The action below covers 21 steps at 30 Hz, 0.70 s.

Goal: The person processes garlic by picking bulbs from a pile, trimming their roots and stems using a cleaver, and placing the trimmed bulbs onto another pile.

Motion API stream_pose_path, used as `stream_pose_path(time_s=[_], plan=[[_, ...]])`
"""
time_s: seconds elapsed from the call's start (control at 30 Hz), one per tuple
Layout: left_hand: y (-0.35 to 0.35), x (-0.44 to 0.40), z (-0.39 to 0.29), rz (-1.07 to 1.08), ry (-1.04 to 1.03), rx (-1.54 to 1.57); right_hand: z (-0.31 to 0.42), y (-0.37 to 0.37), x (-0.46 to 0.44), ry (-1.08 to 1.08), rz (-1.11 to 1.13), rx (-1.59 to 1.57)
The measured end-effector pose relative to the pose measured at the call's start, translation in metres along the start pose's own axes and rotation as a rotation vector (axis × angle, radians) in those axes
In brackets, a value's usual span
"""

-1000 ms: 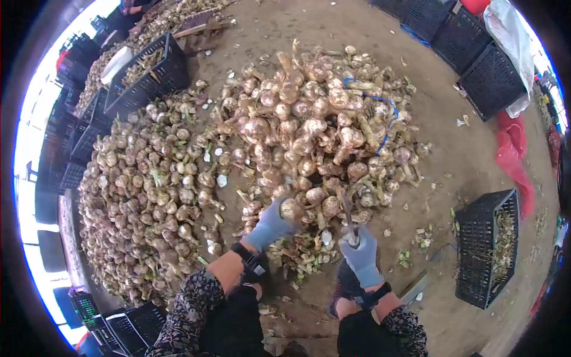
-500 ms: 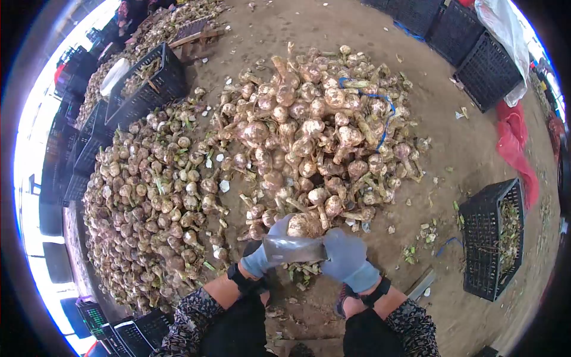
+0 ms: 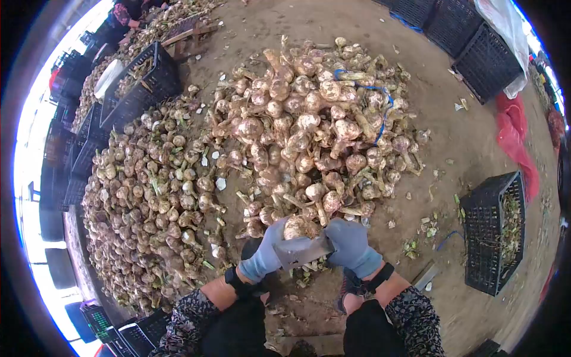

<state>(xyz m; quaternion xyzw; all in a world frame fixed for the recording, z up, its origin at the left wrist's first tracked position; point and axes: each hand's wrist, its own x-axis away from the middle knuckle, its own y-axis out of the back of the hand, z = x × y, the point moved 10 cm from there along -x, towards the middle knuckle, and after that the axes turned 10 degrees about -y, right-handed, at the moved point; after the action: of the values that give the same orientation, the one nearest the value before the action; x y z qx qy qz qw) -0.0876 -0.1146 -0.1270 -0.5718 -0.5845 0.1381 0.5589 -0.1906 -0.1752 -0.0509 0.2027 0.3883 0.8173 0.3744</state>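
Bulb (image 3: pixel 300 226), garlic by the look of it, was in the gloved left hand (image 3: pixel 262 253), at the near edge of the big pile (image 3: pixel 297 119). Left fingers were curled around its left side; the rest of that grip was hidden. Right hand (image 3: pixel 352 245), also gloved, was closed, apparently on the handle of a broad blade (image 3: pixel 304 254); the fist covered the handle itself. Blade ran across between the two hands on the wearer's side of the bulb, overlapping its lower part in view. Couldn't tell if steel touched it, or which way the edge faced. Likely handling: light, firm, stiff round body, with dry, dirty skin, so it could twist or shed layers in a loose grip. Probably fine under a palm squeeze, but prone to bruising from a hard knock and easy to nick with steel. Best hold looked to be round the fat middle, thumb and fingers on opposite sides, tips clear of the blade. Stem would have been a poorer hold; on this one it couldn't be made out. Around it: trimmings (image 3: pixel 306 275) just below the hands, blue cord (image 3: pixel 389 107) over the right part of the big pile, second pile (image 3: pixel 143 196) to the left, black crate (image 3: pixel 479 232) of scraps (image 3: pixel 510 232) well off to the right.
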Motion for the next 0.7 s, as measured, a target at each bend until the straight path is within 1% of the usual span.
stream_pose_path(time_s=[0.07,0.1,0.13,0.17,0.23,0.27,0.3,0.33,0.37,0.4,0.43,0.47,0.5,0.57,0.6,0.67,0.7], plan=[[-0.029,0.011,-0.014,-0.014,-0.042,-0.031,-0.008,0.001,-0.002,-0.031,0.019,0.038],[-0.043,0.017,-0.040,0.049,-0.216,-0.636,-0.013,0.001,-0.004,-0.055,0.036,0.078],[-0.063,0.025,-0.061,0.120,-0.394,-1.244,-0.055,-0.002,-0.006,-0.344,0.056,0.132],[-0.094,0.046,-0.064,0.390,-0.629,-1.334,-0.101,-0.001,0.001,-0.630,0.074,0.181],[-0.122,0.058,-0.062,0.415,-0.572,-1.246,-0.161,0.029,0.025,-0.841,-0.011,0.171],[-0.127,0.055,-0.067,0.377,-0.625,-1.291,-0.158,0.028,0.027,-0.835,-0.004,0.171],[-0.126,0.053,-0.065,0.379,-0.630,-1.287,-0.147,0.051,0.031,-0.765,-0.221,0.112],[-0.110,0.043,-0.064,0.285,-0.524,-1.125,-0.135,0.078,0.038,-0.685,-0.441,0.055],[-0.092,0.034,-0.059,0.189,-0.417,-0.961,-0.111,0.081,0.030,-0.583,-0.430,0.044],[-0.083,0.031,-0.063,0.166,-0.523,-1.113,-0.081,0.078,0.021,-0.480,-0.412,0.029],[-0.086,0.029,-0.065,0.161,-0.524,-1.113,-0.052,0.070,0.015,-0.360,-0.353,0.032],[-0.098,0.028,-0.070,0.202,-0.562,-1.169,-0.024,0.063,0.012,-0.242,-0.298,0.033],[-0.109,0.029,-0.071,0.244,-0.600,-1.226,-0.008,0.065,0.011,-0.242,-0.298,0.030],[-0.078,0.029,-0.049,0.091,-0.397,-0.977,0.026,0.053,0.009,-0.144,-0.099,-0.055],[-0.060,0.024,-0.048,0.074,-0.444,-0.997,0.030,0.053,0.009,-0.143,-0.096,-0.056],[-0.062,0.024,-0.057,0.077,-0.504,-1.202,0.035,0.044,0.008,-0.131,0.003,-0.018],[-0.058,0.026,-0.057,0.074,-0.505,-1.199,0.033,0.042,0.008,-0.130,0.007,-0.017]])
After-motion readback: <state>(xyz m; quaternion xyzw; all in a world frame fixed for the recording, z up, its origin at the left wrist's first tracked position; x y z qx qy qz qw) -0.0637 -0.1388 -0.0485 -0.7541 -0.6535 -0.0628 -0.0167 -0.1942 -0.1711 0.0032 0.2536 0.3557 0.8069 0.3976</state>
